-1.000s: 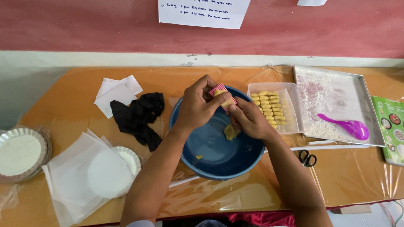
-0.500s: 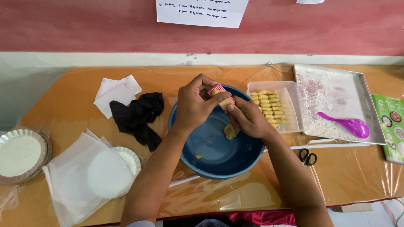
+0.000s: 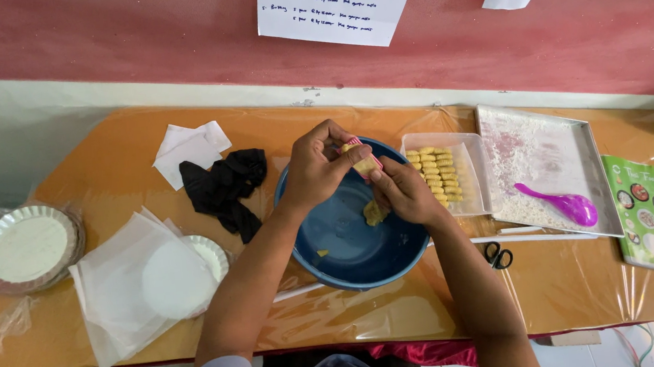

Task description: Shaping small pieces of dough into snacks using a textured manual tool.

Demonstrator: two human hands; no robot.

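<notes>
Orange counter (image 3: 130,156) under a red wall, both hands over a blue bowl (image 3: 350,246).

From the left: foil plates (image 3: 24,249), white sheets (image 3: 124,290), a black cloth (image 3: 224,188). Above the bowl, the left hand (image 3: 317,168) and right hand (image 3: 402,192) meet, fingers (image 3: 336,136) pinched closed around a small yellow dough piece (image 3: 361,165). Beyond lie a tray of shaped pieces (image 3: 444,175), a floured pan (image 3: 543,161) with a purple spoon (image 3: 560,203), scissors (image 3: 498,255).

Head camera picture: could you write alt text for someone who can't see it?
Over a blue bowl, a person's left hand and right hand press a piece of yellow dough. To its right, a tray of shaped pieces and a floured tray with a purple spoon.
</notes>
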